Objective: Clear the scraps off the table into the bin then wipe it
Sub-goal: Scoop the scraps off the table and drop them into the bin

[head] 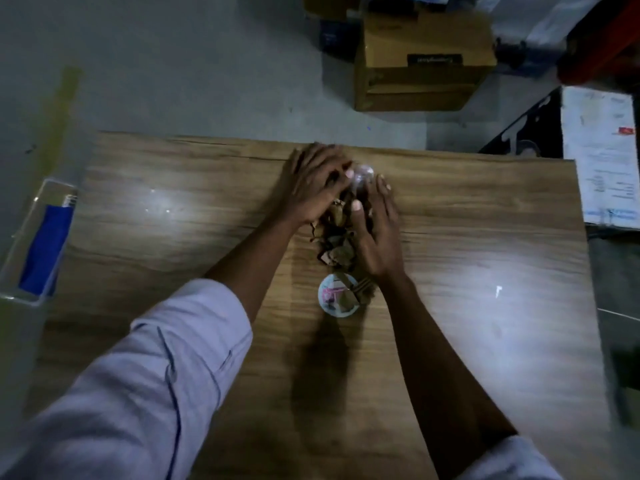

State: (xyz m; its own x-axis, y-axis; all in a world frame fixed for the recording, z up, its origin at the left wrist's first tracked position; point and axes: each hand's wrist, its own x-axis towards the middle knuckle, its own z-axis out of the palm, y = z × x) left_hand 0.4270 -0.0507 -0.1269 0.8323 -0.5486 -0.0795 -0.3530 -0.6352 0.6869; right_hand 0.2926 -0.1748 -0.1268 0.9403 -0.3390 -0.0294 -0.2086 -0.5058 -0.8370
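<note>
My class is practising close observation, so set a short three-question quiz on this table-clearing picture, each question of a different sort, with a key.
1. Where on the table do the brown scraps lie? A) scattered to every edge B) heaped between the left hand and right hand C) at the near corner
2. True or false: the right hand is lifted well clear of the scraps.
3. What lies inside the clear container at the left?
Key: 1 B. 2 False: it touches the heap. 3 A blue cloth.
</note>
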